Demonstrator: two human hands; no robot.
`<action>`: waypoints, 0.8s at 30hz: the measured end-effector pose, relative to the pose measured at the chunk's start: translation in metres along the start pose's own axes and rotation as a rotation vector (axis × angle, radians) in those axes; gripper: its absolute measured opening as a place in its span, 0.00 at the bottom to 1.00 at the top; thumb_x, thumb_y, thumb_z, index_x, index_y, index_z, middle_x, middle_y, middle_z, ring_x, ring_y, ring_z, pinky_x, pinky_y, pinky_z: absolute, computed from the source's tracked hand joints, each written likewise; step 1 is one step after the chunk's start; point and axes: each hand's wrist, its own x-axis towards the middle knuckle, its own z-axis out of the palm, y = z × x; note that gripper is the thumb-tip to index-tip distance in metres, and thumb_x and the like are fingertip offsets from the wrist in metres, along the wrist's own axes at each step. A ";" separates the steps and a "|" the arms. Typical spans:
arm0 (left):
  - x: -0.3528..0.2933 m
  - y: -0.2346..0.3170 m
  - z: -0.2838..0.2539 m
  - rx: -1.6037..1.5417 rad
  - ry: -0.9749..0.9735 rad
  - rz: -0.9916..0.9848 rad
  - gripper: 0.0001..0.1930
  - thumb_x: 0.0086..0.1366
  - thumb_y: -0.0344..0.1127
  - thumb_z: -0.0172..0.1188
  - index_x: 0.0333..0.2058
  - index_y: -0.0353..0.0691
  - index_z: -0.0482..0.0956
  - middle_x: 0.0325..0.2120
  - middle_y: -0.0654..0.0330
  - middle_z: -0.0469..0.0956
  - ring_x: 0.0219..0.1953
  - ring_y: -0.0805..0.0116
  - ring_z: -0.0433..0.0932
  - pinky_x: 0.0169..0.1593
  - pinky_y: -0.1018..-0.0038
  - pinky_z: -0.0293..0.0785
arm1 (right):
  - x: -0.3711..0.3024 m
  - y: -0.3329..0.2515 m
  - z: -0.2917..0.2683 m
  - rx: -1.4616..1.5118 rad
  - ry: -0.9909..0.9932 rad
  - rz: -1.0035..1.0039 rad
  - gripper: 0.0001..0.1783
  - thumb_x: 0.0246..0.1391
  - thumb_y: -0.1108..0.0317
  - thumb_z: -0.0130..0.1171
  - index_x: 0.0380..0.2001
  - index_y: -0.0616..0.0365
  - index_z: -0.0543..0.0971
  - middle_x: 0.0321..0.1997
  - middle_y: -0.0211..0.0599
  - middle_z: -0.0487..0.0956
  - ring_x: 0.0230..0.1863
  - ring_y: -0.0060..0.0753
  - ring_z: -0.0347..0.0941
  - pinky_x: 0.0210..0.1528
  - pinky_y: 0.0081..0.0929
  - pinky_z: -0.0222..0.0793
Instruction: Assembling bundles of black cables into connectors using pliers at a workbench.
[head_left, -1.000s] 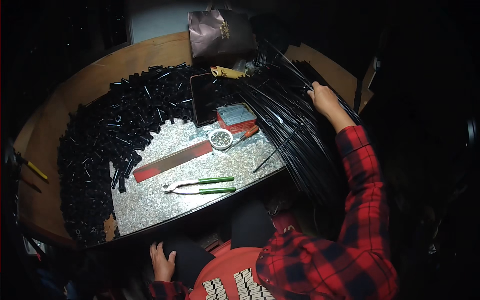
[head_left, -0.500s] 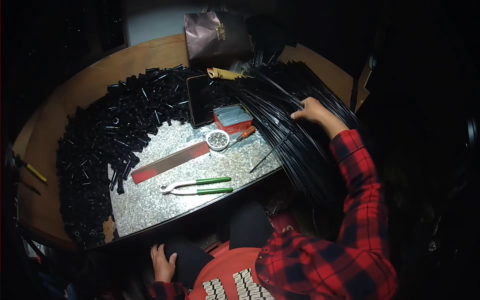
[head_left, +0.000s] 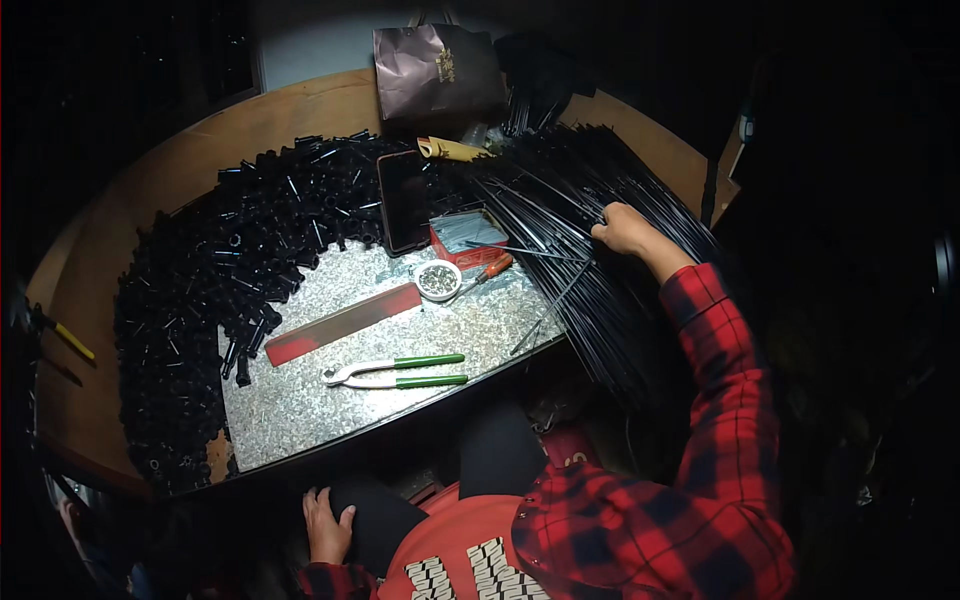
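Note:
My right hand (head_left: pixel 625 230) is stretched over a heap of long, thin black rods (head_left: pixel 555 235) on the right of the bench. Its fingers are curled closed on one or more of these rods; how many is hidden. Several rods lie crosswise over the heap, one reaching above a red box (head_left: pixel 468 240) of thin pale pins. My left hand (head_left: pixel 328 528) rests low on my thigh with its fingers apart, holding nothing.
Green-handled pincers (head_left: pixel 395 372) and a red-grey bar (head_left: pixel 345 325) lie on the speckled metal top (head_left: pixel 290 425). Near them are a white bowl (head_left: pixel 439 280) of small metal bits, a red-handled screwdriver (head_left: pixel 493 267), a phone (head_left: pixel 402 200) and heaped black tubular parts (head_left: pixel 180 310).
My right hand has shifted slightly, and the rods it holds have dropped lower onto the heap. Some crosswise rods have moved. My left hand has stayed still.

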 end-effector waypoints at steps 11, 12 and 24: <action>-0.001 0.001 -0.002 -0.013 -0.028 -0.002 0.29 0.54 0.34 0.65 0.52 0.29 0.66 0.56 0.38 0.60 0.61 0.42 0.57 0.63 0.60 0.56 | 0.000 0.017 -0.018 -0.156 0.184 -0.155 0.11 0.54 0.68 0.54 0.35 0.67 0.73 0.37 0.56 0.78 0.35 0.53 0.78 0.37 0.40 0.74; -0.003 -0.004 -0.003 -0.012 -0.023 -0.007 0.29 0.54 0.34 0.65 0.52 0.30 0.66 0.56 0.38 0.60 0.61 0.42 0.57 0.63 0.60 0.56 | 0.001 0.011 -0.025 -0.153 0.184 -0.161 0.11 0.54 0.68 0.54 0.35 0.67 0.73 0.37 0.56 0.78 0.35 0.53 0.78 0.37 0.40 0.74; -0.001 0.004 -0.005 0.009 -0.060 0.054 0.28 0.53 0.35 0.66 0.51 0.31 0.68 0.56 0.39 0.62 0.60 0.43 0.59 0.63 0.60 0.57 | 0.031 0.010 -0.110 -0.179 0.431 -0.010 0.17 0.57 0.59 0.54 0.37 0.66 0.74 0.39 0.55 0.78 0.43 0.54 0.76 0.42 0.44 0.71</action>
